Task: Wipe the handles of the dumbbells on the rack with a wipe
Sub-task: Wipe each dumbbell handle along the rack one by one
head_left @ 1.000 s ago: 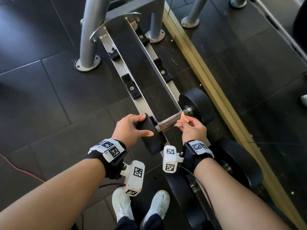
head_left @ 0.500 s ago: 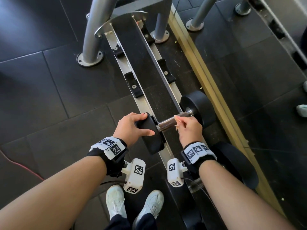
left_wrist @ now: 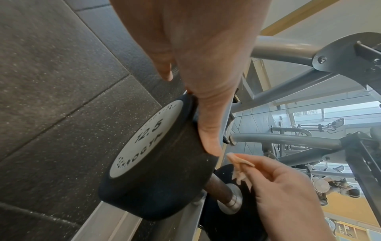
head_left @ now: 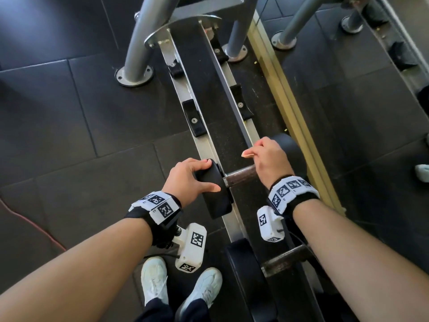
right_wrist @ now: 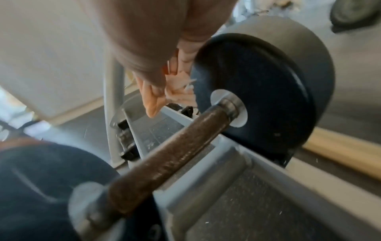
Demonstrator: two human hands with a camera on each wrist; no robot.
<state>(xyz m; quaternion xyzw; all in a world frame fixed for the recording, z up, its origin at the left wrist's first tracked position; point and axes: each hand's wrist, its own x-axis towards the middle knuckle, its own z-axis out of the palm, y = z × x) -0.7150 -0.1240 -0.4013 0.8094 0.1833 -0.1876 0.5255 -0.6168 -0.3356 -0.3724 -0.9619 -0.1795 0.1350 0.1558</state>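
Note:
A black dumbbell [head_left: 216, 194] with a brown, rusty handle [head_left: 240, 175] lies across the rack rails [head_left: 204, 145]. My left hand [head_left: 205, 175] grips its near weight head, marked 12.5 [left_wrist: 152, 146], fingers over the top and thumb on the side. My right hand [head_left: 255, 152] pinches a small peach-coloured wipe [head_left: 247, 155] and hovers just above the handle's far end, beside the far weight head [head_left: 290, 147]. In the right wrist view the wipe [right_wrist: 179, 88] hangs clear of the handle [right_wrist: 171, 163].
A second, larger dumbbell [head_left: 285, 257] sits on the rack right below my right forearm. Grey rack legs [head_left: 137, 49] stand ahead, bolted to the dark rubber floor. A mirror with a wooden base strip [head_left: 294, 117] runs along the right. My shoes [head_left: 155, 280] are below.
My right hand has come off the handle with the wipe and risen towards the far weight head. The left hand keeps its hold on the near head.

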